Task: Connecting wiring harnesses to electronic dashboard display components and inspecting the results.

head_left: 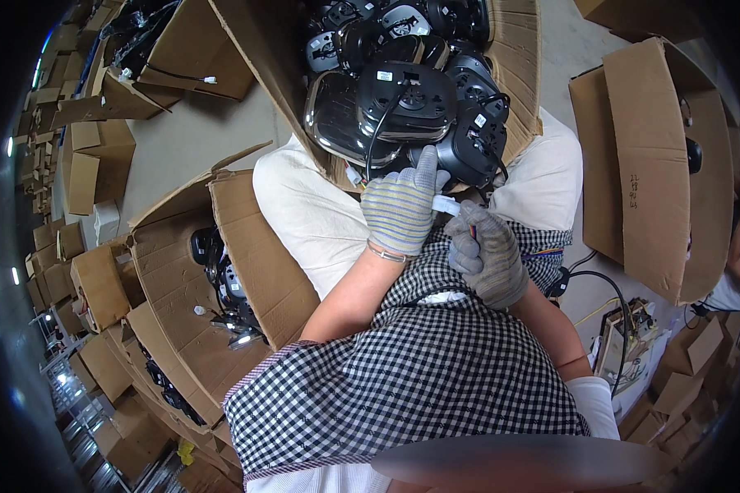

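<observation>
Both my hands wear grey striped gloves and meet above my lap. My left hand is closed at the left end of a small white plug connector, its index finger stretched toward the box. My right hand pinches at the connector's other end. A bit of dark and red wire shows between the right fingers; the rest is hidden by the glove. Just beyond my hands, a cardboard box between my knees holds several rounded black housings with cables. A loose multi-pin plug hangs beside my left hand.
An open carton at my left holds more black parts with cables. Another tall carton stands to the right. A black cable and a framed board lie on the floor at right. Stacked boxes fill the far left.
</observation>
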The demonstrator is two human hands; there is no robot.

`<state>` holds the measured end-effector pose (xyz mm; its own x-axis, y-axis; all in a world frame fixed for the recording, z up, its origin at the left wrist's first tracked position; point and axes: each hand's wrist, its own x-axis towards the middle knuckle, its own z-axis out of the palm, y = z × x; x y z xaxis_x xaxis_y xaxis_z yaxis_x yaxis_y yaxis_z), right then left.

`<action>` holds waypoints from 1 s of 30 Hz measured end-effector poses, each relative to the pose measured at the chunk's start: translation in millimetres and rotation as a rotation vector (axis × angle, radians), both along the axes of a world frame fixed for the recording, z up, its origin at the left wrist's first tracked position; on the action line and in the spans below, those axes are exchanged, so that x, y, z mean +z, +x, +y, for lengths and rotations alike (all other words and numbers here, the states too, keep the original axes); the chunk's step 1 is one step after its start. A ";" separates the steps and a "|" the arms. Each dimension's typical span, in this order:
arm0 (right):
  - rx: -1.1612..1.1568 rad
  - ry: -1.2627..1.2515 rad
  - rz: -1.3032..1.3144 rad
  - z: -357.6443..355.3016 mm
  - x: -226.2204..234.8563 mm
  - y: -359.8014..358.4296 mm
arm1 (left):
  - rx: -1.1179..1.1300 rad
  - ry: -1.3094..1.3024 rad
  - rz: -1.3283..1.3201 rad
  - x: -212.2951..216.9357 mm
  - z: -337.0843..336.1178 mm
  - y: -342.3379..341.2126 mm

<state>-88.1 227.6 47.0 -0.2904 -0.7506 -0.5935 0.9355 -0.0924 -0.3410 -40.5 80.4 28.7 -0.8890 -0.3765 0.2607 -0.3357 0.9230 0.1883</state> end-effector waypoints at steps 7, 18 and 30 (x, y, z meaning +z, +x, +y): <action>0.077 0.109 0.291 0.5 -6.6 -9.2 | -0.144 0.071 0.017 2.3 0.6 0.6; 0.607 -0.156 0.982 -2.6 -22.2 -7.6 | -0.203 -0.094 -0.349 24.3 -97.4 -88.9; 0.430 0.017 0.872 -16.0 -20.1 -18.4 | -0.060 0.204 -0.083 -8.4 -137.6 -81.3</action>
<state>-106.5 211.6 26.9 -0.3362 -0.8886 -0.3121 0.3065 0.2101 -0.9284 -121.8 -57.1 20.3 -0.9266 -0.3598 0.1096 -0.3034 0.8872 0.3475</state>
